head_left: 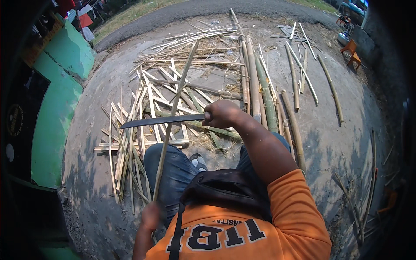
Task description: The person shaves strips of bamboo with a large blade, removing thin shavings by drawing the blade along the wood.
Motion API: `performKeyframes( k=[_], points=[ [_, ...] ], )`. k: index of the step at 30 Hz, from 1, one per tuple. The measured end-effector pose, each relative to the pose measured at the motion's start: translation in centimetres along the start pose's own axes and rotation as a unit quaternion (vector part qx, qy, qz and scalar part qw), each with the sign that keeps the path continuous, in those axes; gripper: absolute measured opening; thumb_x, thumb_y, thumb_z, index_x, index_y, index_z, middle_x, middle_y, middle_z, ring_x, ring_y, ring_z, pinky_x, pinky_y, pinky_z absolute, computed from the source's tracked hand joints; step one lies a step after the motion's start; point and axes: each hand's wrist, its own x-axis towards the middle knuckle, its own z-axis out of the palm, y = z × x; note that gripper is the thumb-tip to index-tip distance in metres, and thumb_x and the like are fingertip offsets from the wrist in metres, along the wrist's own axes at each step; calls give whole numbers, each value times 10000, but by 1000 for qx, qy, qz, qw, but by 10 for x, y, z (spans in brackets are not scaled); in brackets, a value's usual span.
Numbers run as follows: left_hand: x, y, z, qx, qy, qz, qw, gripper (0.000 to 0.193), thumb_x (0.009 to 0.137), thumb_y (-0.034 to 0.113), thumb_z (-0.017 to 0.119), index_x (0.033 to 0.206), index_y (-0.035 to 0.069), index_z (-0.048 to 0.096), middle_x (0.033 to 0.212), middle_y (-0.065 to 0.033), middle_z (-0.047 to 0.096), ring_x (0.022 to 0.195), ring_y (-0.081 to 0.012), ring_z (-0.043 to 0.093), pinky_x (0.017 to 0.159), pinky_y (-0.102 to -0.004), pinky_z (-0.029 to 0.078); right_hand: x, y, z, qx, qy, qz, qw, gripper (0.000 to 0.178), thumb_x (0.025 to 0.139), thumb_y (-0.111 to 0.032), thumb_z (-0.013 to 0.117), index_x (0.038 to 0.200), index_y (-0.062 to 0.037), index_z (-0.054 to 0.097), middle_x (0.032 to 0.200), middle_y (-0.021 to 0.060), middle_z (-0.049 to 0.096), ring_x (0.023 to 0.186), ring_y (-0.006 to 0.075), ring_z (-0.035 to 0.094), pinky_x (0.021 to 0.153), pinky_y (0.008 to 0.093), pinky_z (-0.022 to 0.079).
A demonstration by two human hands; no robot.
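My right hand [224,115] is closed round the handle of a machete [162,120], its long dark blade pointing left. The blade crosses a long bamboo strip [177,99] that slants up and away from me. Low on the left, my left hand [151,216] grips the near end of that strip; the hand is slightly blurred. The strip passes by my left knee, and its far end rises over the split bamboo on the ground. Whether the blade's edge touches the strip or only passes over it, I cannot tell.
A loose pile of split bamboo strips [130,134] lies ahead on the left. Whole bamboo poles [254,80] run away from me at centre right, with more pieces [331,89] farther right. A green wall [56,130] stands left. An orange chair [352,54] is at the far right.
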Motion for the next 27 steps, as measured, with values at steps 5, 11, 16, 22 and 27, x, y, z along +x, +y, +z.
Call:
performKeyframes(
  k=[5,11,16,22,27],
  points=[
    [4,0,1,38,20,-3,999,627,1043,690,433,908,92,563,674,36,457,593,-78,439,551,-262,381,2,5,1,1,-2,4,1000,345,877,-462,738,1021,-149,755,977,134,755,950,355,719,841,466,568],
    [4,0,0,28,17,6,999,629,1043,689,433,907,90,569,675,34,473,593,-74,453,547,-259,386,3,5,2,15,12,-9,1000,330,856,-455,752,981,-150,747,967,131,754,943,353,720,830,465,565],
    [4,-1,2,20,15,11,1000,622,1038,689,444,898,96,570,675,44,465,593,-69,436,545,-254,364,5,7,6,16,14,-3,1000,335,847,-466,764,988,-163,758,969,124,757,955,345,724,837,457,571],
    [4,-2,5,4,12,32,999,640,988,732,497,920,97,525,624,64,343,513,-60,314,487,-256,265,5,5,6,13,-1,2,1000,353,850,-482,765,1004,-164,755,994,116,761,971,347,722,860,463,569],
    [3,2,6,19,17,44,999,645,993,732,488,939,92,540,615,66,348,505,-56,323,480,-253,259,3,5,4,10,6,-5,1000,337,866,-471,748,1006,-165,753,983,121,758,960,352,721,854,468,572]
  ],
)
